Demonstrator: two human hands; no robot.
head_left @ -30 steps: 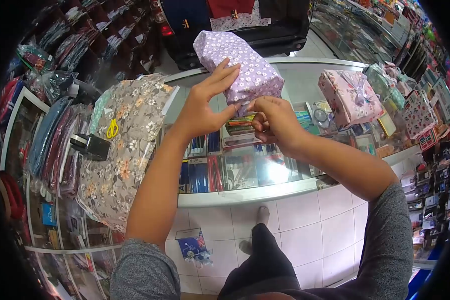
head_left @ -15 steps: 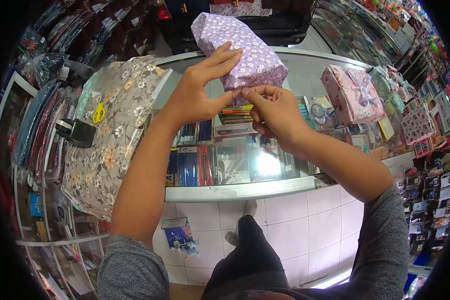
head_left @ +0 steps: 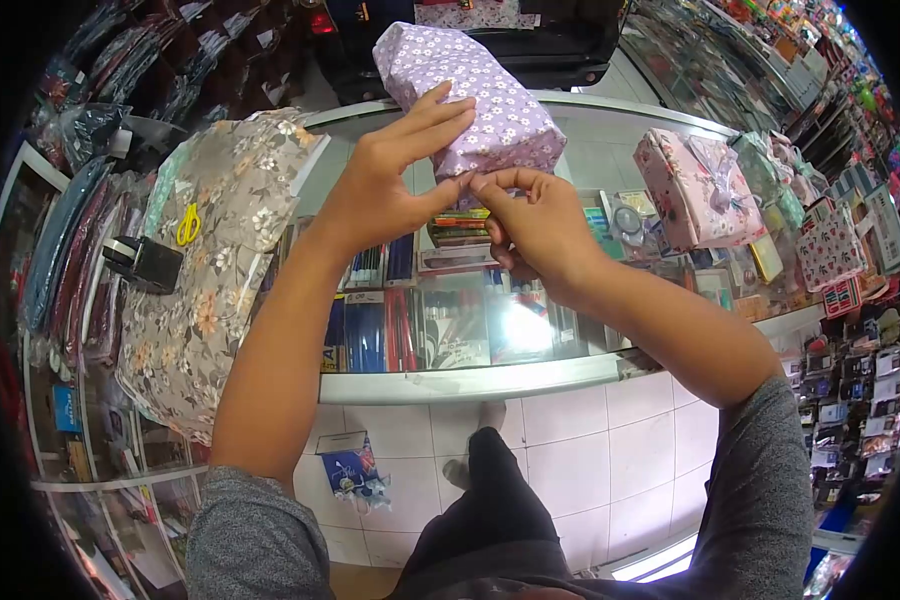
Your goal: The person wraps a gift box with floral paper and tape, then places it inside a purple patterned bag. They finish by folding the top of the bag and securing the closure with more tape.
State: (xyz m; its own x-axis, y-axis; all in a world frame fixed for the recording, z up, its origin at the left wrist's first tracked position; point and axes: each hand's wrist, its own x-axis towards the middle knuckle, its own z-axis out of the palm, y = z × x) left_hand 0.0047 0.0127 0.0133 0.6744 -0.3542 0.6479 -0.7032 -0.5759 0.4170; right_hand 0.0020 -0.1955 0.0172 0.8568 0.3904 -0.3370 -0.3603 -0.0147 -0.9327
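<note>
A box-shaped parcel (head_left: 485,95) in lilac paper with small white flowers rests on the glass counter (head_left: 470,388). My left hand (head_left: 400,165) lies against its left side, fingers spread over the paper and thumb at the near lower edge. At that same edge my right hand (head_left: 535,225) pinches with thumb and index finger, its other fingers curled under. The thumbs of both hands nearly meet at the paper. What the right fingertips hold is too small to make out.
Left on the counter are floral sheets (head_left: 205,300), yellow scissors (head_left: 188,225) and a black tape dispenser (head_left: 145,262). A pink floral parcel (head_left: 695,195) with a bow stands right. Stationery shows beneath the glass. A blue packet (head_left: 350,470) lies on the floor.
The whole view has shifted slightly, so counter, parcel and hands appear a little further left. Both hands keep nearly the same hold at the parcel's near edge.
</note>
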